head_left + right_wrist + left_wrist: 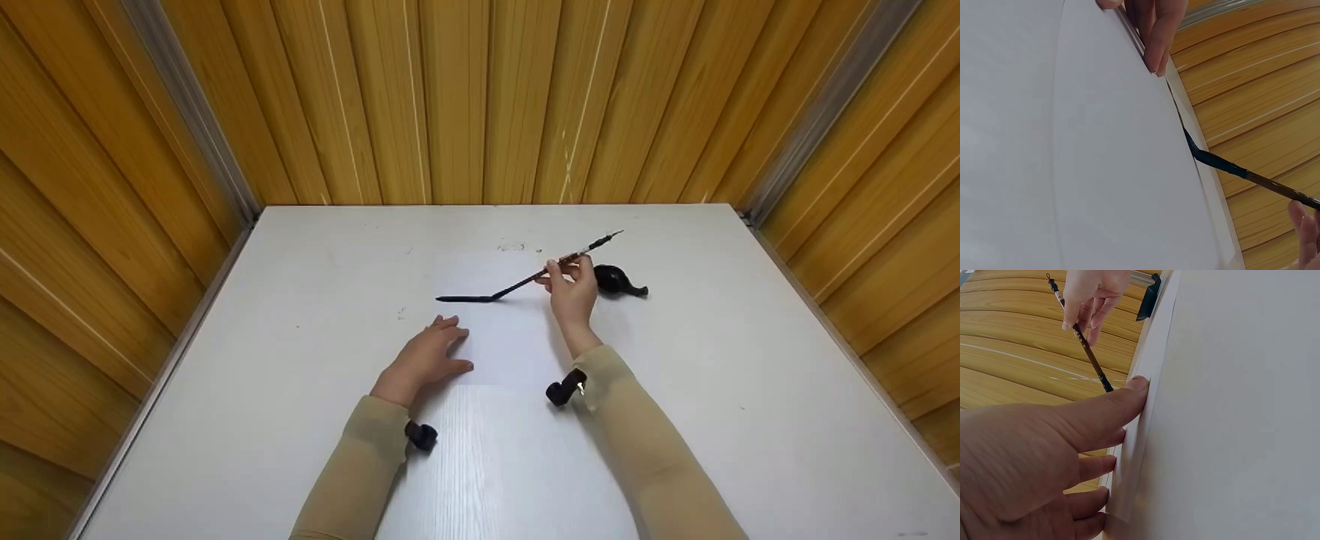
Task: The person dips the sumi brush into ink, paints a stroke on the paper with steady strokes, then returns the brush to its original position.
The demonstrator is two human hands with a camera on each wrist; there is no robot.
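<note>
My right hand (564, 274) pinches a long, thin calligraphy brush (536, 276) partway up its shaft. The shaft slants up to the right and its black tip touches a white sheet of paper (510, 337). A black horizontal stroke (465, 298) runs left from the tip. My left hand (439, 345) lies flat on the sheet's left edge, fingers straight. The left wrist view shows those flat fingers (1095, 416) on the paper (1230, 410), with the brush (1086, 349) and right hand (1092, 295) beyond. The wet brush tip (1202, 154) meets the paper (1100, 157) in the right wrist view.
A small black rounded object (619, 280) lies on the white table (750, 375) just right of my right hand. Wooden panelled walls (480, 97) close in the table on the left, back and right.
</note>
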